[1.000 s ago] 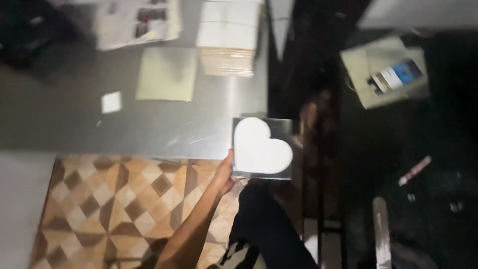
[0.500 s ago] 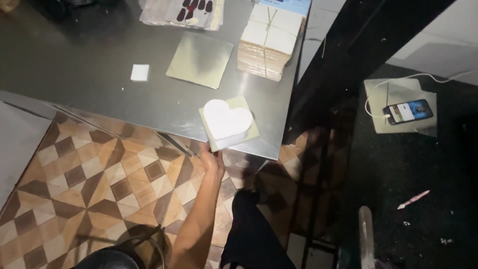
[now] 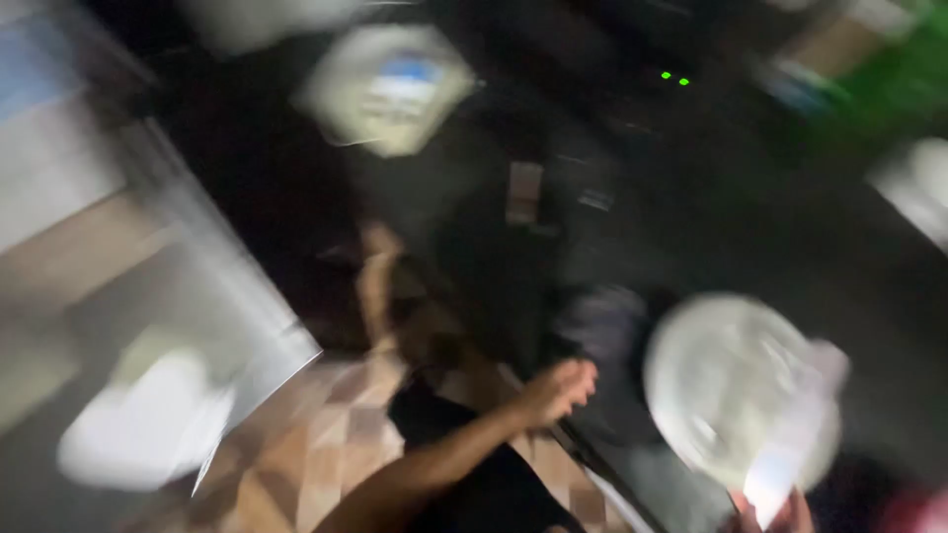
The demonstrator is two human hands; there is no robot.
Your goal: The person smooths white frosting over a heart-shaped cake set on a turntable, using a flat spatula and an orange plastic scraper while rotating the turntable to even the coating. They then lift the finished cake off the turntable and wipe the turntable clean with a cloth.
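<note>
The head view is badly smeared by motion, so much of it reads only as shapes. Low on the right, the right hand (image 3: 765, 513) sits at the bottom edge with only the fingers (image 3: 790, 511) showing; they pinch the lower edge of a pale round disc (image 3: 736, 390), which looks like a thin plate or lid with a whitish sheet or wrapper against its near right side. The disc is held up in the air over the dark floor at the right, well apart from the table. Judging by its thinness and pale sheen, it is probably light and fairly stiff, perhaps a little slick, and liable to bend or flutter if held only by one edge; a pinch on the rim with the thumb on top seems the sensible hold. The left hand (image 3: 558, 390) reaches out from the near centre on a bare forearm, its fingers loosely spread and grasping nothing, nearest to a dark blurred object just to its right. At the left, the grey table (image 3: 247, 296) runs off diagonally, and a white blob-like shape (image 3: 148, 429) lies on it near the corner. Farther off, a pale square packet (image 3: 385, 89) rests on a dark surface, and two small green lights (image 3: 673, 77) glow beyond it. Patterned floor tiles (image 3: 316, 444) show beneath the arm.
</note>
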